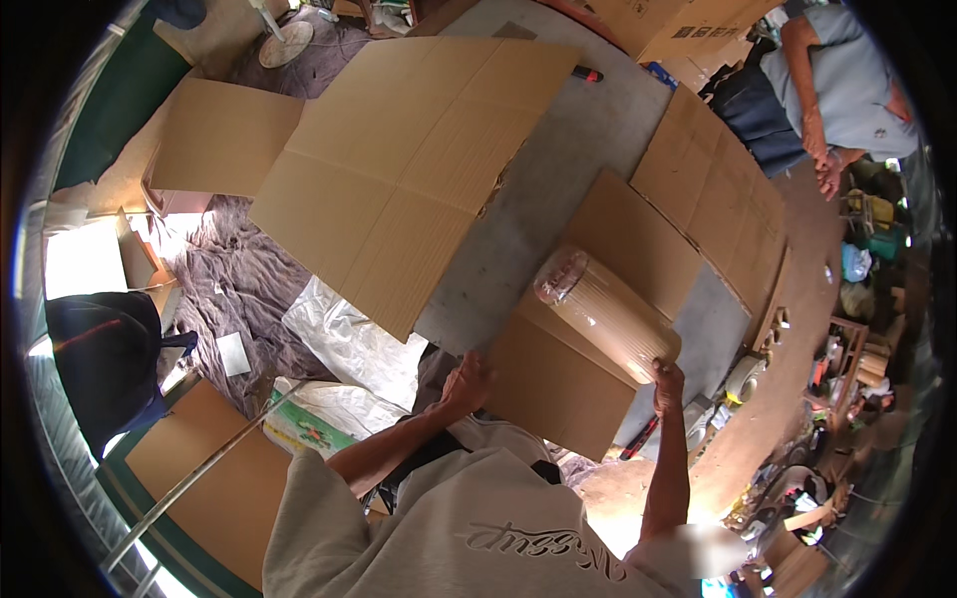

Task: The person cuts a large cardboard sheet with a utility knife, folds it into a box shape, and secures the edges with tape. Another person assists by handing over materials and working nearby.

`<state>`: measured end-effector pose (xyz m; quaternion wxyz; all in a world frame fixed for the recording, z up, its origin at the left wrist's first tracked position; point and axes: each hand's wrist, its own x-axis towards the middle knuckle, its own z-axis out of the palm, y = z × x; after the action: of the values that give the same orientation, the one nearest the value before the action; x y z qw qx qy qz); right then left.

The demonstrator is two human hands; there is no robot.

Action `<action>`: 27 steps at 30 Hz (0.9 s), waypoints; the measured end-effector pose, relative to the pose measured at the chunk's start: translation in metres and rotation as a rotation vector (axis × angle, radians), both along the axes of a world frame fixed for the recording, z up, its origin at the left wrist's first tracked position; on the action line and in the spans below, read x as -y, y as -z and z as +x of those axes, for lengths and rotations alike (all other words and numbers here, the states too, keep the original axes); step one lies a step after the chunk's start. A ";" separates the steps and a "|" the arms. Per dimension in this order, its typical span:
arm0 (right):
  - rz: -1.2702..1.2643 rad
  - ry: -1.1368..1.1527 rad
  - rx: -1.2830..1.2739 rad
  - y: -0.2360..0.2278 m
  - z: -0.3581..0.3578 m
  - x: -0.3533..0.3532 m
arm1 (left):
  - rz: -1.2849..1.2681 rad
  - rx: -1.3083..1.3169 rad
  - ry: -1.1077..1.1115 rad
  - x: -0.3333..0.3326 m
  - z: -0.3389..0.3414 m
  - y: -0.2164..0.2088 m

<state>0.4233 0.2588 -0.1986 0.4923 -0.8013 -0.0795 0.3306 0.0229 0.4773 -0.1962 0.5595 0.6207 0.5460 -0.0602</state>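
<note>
Handling the shiny brown roll point(610, 314) well depends mostly on control at its near end, where the right hand point(669, 389) touches the rim with curled fingers; whether they truly grip the roll or only press against it, I cannot tell. The roll lies on its side, slantwise, on flat cardboard point(553, 384) over the grey table point(478, 289), with its far end pointing away and to the left. The left hand point(467, 385) is well apart from the roll, near the left edge of that cardboard, its fingers drawn in like a loose fist; whether it pinches anything, I cannot make out. A round thing like this could turn readily, so a palm along its upper side would probably steady it better than fingertips at one end alone. The left hand seems well placed to press the cardboard flat, so that it does not slide while the roll is handled. The smooth surface may be slippery, which calls for a firm, even hold. A red-and-black tool point(640, 439) lies near the cardboard's near corner, so the right forearm point(670, 478) had best keep clear of it.
</note>
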 end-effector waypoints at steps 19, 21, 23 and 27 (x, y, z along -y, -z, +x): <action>-0.164 -0.999 0.849 -0.066 -0.027 -0.155 | 0.163 0.527 0.063 -0.031 0.031 -0.112; -0.207 -1.028 0.756 -0.075 -0.032 -0.172 | 0.270 0.403 0.186 -0.029 0.032 -0.102; -0.061 -1.041 0.798 -0.058 -0.024 -0.165 | 0.478 0.194 0.316 -0.040 0.045 -0.115; -0.056 -1.010 0.810 -0.080 -0.044 -0.168 | 1.006 0.007 0.577 -0.063 0.099 -0.123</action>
<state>0.3794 0.4265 -0.1186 0.1863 -0.7390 -0.6174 0.1949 0.1219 0.5403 -0.0736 0.1583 0.9342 0.3144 0.0589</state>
